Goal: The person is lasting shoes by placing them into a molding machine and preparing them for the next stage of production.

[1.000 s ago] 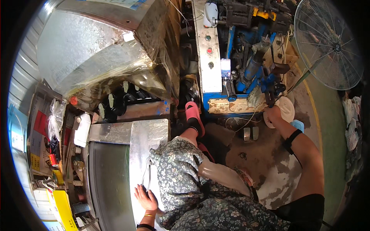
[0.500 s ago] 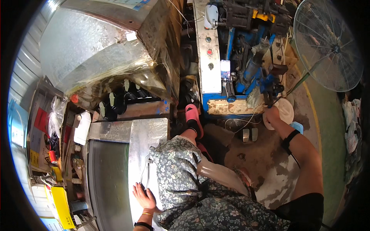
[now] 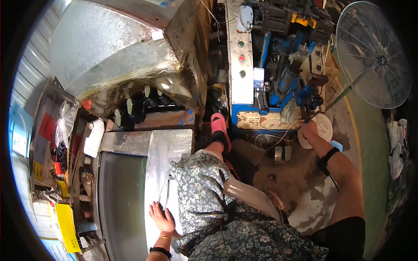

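My left hand (image 3: 162, 218) lies flat with its fingers apart on a bright metal plate (image 3: 171, 143), beside a thin bent metal rod or cord (image 3: 164, 191). Stretched out to the right, my right hand (image 3: 309, 130) is closed at the lower end of a dark part (image 3: 306, 112) at the front of a blue machine (image 3: 281, 93). What its fingers wrap round is mostly hidden. A round whitish lid or disc (image 3: 323, 130) shows beyond that hand. Near the machine's front left, a phone with a lit screen (image 3: 258, 79) stands beside a white control panel (image 3: 240, 89).
A large fan (image 3: 374, 56) stands at the far right. Two metal pedals (image 3: 283, 153) sit on the floor before the machine. At left, a film-wrapped metal hood (image 3: 109, 48) hangs over several black shoe-like pieces (image 3: 137, 114). A dark belt (image 3: 124, 200) runs beside the plate.
The whole view has shifted slightly, with the machine and fan a little further right. Both hands keep nearly the same places. Part of the blue machine near its middle looks darker and differently placed.
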`<action>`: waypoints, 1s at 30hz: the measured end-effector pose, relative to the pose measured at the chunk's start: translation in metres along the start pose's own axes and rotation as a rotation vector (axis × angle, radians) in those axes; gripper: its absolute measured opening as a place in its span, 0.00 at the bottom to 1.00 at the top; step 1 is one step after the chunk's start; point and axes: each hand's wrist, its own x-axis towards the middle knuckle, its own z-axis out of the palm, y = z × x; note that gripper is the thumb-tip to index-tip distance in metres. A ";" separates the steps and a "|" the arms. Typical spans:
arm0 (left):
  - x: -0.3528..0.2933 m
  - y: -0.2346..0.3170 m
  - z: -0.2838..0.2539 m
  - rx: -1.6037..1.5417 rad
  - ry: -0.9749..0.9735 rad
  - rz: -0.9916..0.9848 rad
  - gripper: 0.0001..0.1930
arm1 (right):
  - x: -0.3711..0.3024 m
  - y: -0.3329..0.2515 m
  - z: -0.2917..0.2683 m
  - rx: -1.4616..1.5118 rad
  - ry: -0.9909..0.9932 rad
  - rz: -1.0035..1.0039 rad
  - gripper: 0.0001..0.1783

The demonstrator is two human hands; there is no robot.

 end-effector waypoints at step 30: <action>-0.006 -0.016 0.012 -0.275 0.105 0.032 0.30 | 0.098 0.051 0.005 -0.872 0.134 -0.220 0.19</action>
